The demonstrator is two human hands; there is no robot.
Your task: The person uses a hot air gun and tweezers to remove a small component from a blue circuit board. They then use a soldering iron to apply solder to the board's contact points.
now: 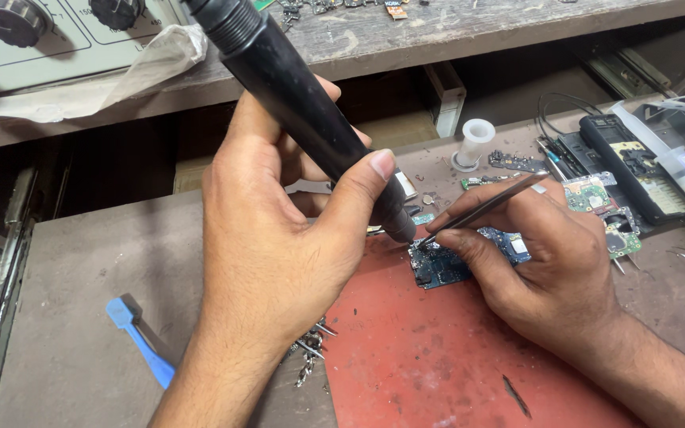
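The left hand (279, 230) is wrapped tight around a black hot-air handpiece (303, 111), its nozzle tip down on a small blue circuit board (445, 265) lying on the red work mat (438, 357). The right hand (549, 261) pinches metal tweezers (485, 206), tips touching the same board. A white solder spool (476, 141) stands behind on the bench.

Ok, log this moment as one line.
left hand: grips black heat tool, nozzle on blue circuit board | right hand: tweezers at board | surface: red mat
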